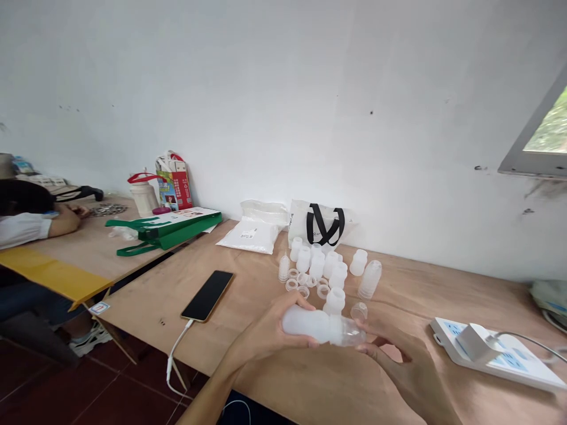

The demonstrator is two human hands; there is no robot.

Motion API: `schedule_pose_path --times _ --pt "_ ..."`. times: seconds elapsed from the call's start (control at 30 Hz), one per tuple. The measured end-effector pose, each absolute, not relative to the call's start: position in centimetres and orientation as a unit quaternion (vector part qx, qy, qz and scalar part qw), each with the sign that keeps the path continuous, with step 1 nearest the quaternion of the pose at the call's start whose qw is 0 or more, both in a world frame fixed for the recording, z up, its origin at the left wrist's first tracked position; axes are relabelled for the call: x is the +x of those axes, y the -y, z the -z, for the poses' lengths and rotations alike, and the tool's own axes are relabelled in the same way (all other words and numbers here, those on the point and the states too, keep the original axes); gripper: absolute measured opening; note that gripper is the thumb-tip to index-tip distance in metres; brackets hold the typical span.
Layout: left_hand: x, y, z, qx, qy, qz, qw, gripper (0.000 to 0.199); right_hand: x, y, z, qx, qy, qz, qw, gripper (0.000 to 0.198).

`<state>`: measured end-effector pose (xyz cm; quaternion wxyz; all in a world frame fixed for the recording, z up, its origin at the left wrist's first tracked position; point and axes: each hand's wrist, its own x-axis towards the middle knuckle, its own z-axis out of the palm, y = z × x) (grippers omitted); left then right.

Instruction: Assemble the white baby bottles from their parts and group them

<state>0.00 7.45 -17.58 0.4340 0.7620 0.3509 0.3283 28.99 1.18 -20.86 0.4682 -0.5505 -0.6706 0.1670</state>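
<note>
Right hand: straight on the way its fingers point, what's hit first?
The clear cap, which the right hand appears to be touching at its fingertips. Behind that in line come the white bottle and left hand; exact depth is unclear.

A milky white bottle (305, 326), its walls translucent, lies on its side in the left hand (277, 324), held across the near part of the bench (328, 383). Its base sits in the left palm, and its mouth end points right. A clear, tapering cap (353, 334) covers that end, in line with the bottle, its rounded tip between the fingers of the right hand (394, 348).
</note>
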Motion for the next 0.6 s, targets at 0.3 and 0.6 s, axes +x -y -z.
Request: schedule_pose_path --times 0.3,0.6 --pt "0.5 -7.5 17.8 0.778 -0.319 -0.376 0.390 0.051 27.6 -1.7 21.3 -0.543 0.612 -0.278 0.504 0.044" --pt "2.5 -6.8 18.8 0.724 -0.337 -0.413 0.437 0.055 27.7 -2.5 21.1 -0.470 0.572 -0.363 0.566 0.045"
